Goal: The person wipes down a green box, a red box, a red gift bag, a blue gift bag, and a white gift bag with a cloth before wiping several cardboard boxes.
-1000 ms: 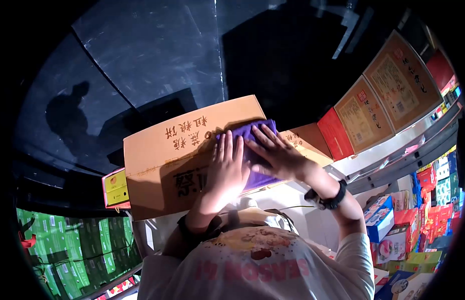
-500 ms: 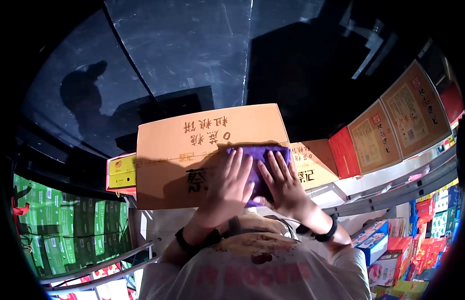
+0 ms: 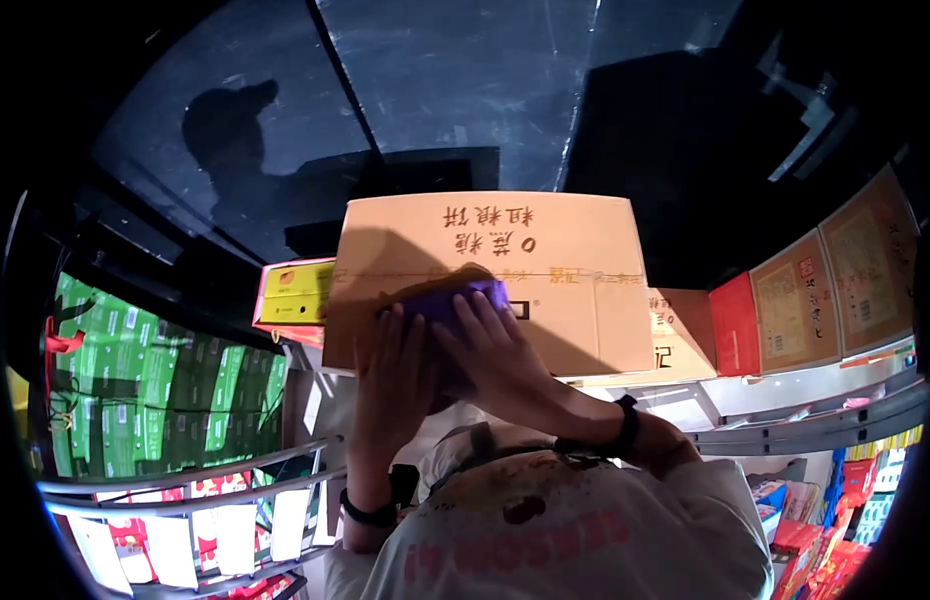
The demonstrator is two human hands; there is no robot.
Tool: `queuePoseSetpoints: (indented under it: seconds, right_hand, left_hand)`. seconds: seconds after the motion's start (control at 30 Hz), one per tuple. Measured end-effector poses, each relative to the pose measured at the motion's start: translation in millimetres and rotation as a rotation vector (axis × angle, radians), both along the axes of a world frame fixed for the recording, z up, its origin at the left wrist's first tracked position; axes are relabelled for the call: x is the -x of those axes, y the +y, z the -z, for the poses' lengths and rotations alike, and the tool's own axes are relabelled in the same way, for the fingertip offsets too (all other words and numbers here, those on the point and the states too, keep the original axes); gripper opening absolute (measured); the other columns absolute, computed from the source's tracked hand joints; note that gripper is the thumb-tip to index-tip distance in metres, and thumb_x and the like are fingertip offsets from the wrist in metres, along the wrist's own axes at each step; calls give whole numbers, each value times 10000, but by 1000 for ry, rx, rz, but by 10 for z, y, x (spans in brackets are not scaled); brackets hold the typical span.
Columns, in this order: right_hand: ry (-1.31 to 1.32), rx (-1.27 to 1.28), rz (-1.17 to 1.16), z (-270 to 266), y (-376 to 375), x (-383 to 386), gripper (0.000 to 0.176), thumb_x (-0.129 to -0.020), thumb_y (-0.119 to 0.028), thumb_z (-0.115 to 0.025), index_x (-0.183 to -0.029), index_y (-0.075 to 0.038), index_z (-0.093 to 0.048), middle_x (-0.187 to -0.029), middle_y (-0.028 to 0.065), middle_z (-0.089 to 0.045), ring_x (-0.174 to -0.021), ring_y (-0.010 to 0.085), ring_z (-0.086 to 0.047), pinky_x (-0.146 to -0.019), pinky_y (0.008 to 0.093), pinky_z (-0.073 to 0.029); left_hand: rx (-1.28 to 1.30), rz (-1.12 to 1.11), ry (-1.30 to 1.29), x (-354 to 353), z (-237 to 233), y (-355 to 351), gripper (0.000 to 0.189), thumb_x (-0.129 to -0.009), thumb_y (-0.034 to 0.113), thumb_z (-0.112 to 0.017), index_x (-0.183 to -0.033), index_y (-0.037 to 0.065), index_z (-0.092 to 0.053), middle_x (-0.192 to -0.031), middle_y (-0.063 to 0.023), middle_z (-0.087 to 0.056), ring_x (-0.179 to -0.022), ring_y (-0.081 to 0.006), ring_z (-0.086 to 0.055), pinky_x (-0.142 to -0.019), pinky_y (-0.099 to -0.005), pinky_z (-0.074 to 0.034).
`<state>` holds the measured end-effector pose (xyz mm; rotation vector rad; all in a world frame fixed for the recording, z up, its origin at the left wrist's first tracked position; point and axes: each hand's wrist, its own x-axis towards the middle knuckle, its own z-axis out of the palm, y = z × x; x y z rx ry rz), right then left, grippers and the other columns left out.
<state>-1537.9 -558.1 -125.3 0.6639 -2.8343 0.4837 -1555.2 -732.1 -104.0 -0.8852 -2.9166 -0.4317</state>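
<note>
A large brown cardboard box (image 3: 570,235) with dark printed characters lies in front of me, a strip of tape running across its top. On its near left part is a purple cloth (image 3: 490,292), mostly covered by my hands. My left hand (image 3: 393,365) rests flat on the cloth's left side in shadow, fingers stretched out. Across the cloth's right side lies my right hand (image 3: 490,345), flat with fingers extended. Neither hand is closed around the cloth. The cloth's near edge is hidden under the hands.
Yellow cartons (image 3: 297,293) stand left of the box. To the right are another cardboard box (image 3: 685,345), a red box (image 3: 735,322) and upright brown cartons (image 3: 795,300). Green cartons (image 3: 165,380) are stacked at lower left beside a metal rail (image 3: 195,485). A dark panel (image 3: 465,90) rises behind.
Both hands and the purple cloth have moved from the right end of the box top to its left part. The view has shifted, so the surroundings sit differently in the frame.
</note>
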Motion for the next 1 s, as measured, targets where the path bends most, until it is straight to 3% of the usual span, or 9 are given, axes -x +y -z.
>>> queuePoseSetpoints:
  seconds: [0.2, 0.4, 0.47, 0.5, 0.53, 0.67, 0.77, 1.0]
  right_hand:
    - [64, 97, -17, 52, -225, 96, 656, -784, -443, -567, -1297, -68, -406, -1335, 263, -329, -1255, 424, -290, -1020, 543, -229]
    - [59, 97, 139, -34, 237, -192, 661, -749, -425, -609, -1274, -67, -430, -1329, 218, -369, -1266, 373, -320, -1011, 476, -294]
    - [89, -7, 226, -74, 460, -351, 691, -746, -454, -602, -1301, -90, -411, -1354, 209, -349, -1266, 365, -326, -1007, 467, -302]
    - [92, -16, 259, -72, 571, -438, 708, -751, -479, -586, -1325, -114, -390, -1368, 203, -335, -1267, 353, -330, -1006, 471, -299]
    - [51, -3, 326, -78, 657, -523, 706, -728, -468, -607, -1306, -107, -426, -1357, 185, -365, -1268, 348, -330, -1023, 479, -266]
    - [-54, -82, 407, -169, 1067, -834, 690, -796, -480, -529, -1353, -115, -352, -1406, 165, -296, -1314, 332, -250, -1072, 476, -152]
    - [-107, -34, 485, -225, 1196, -985, 649, -865, -515, -410, -1358, -99, -338, -1426, 164, -254, -1335, 331, -194, -1073, 481, -128]
    - [-90, -46, 361, -208, 1010, -764, 742, -841, -575, -408, -1359, -52, -320, -1410, 241, -230, -1326, 388, -178, -1072, 480, -136]
  left_hand:
    - [-96, -100, 63, 11, 100, -87, 505, -856, 213, -459, -1293, -20, -361, -1378, -259, -267, -1297, -405, -223, -1065, -492, -159]
    - [54, 65, 81, 72, 53, 428, 537, -840, 233, -472, -1283, -49, -361, -1353, -289, -289, -1277, -425, -254, -1059, -496, -185]
    - [-125, 280, 155, 87, 101, 629, 561, -823, 241, -494, -1279, -60, -365, -1356, -295, -280, -1269, -427, -269, -1057, -500, -193]
    - [-50, 281, 52, 68, 45, 778, 595, -819, 269, -507, -1286, -65, -355, -1358, -299, -276, -1265, -434, -273, -1054, -489, -210]
    - [-122, 354, 77, 57, 109, 895, 628, -824, 298, -507, -1304, -65, -327, -1362, -304, -263, -1268, -445, -261, -1050, -473, -230]
    - [-115, 474, 65, -48, 156, 1360, 637, -842, 322, -503, -1314, -61, -315, -1370, -315, -232, -1276, -458, -235, -1044, -471, -237]
    - [-122, 506, 92, -107, 191, 1563, 646, -848, 343, -498, -1318, -58, -311, -1370, -314, -234, -1273, -457, -243, -1037, -492, -235]
    - [-106, 418, 105, -77, 222, 1343, 640, -835, 342, -491, -1305, -63, -332, -1365, -304, -258, -1269, -438, -263, -1044, -514, -197]
